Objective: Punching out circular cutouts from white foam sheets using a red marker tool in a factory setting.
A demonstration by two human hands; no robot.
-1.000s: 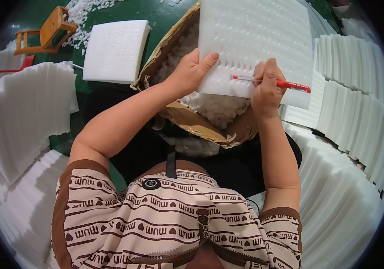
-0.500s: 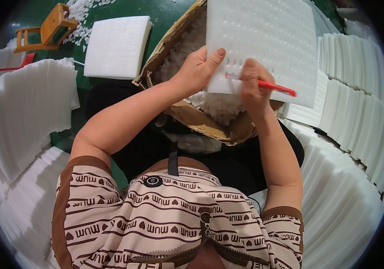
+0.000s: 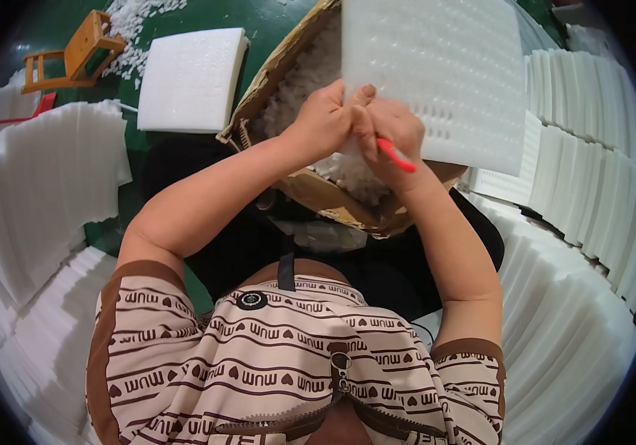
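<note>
A white foam sheet (image 3: pixel 433 70) with rows of small slots is tilted over a cardboard box. My left hand (image 3: pixel 323 122) grips its left edge near the lower corner, thumb on top. Closed around a slim red-handled tool (image 3: pixel 397 156), my right hand (image 3: pixel 391 130) lies over the sheet's lower left part, against my left fingers. The tool's front end is hidden by the hand, so its kind cannot be made out. Beneath the sheet, the cardboard box (image 3: pixel 277 70) holds many small white foam pieces (image 3: pixel 344 174).
Stacks of white foam sheets stand at the left (image 3: pixel 47 193) and right (image 3: pixel 555 297). A foam block (image 3: pixel 190 80) lies on the green floor (image 3: pixel 270 30) beside the box. Farther left are a small wooden chair (image 3: pixel 84 52), scattered foam bits (image 3: pixel 129 33) and a red strip-like object (image 3: pixel 43 105).
My right hand has moved left across the sheet with the red-handled tool, up against my left hand. A row of slots that it covered now shows. The left hand keeps its hold.
</note>
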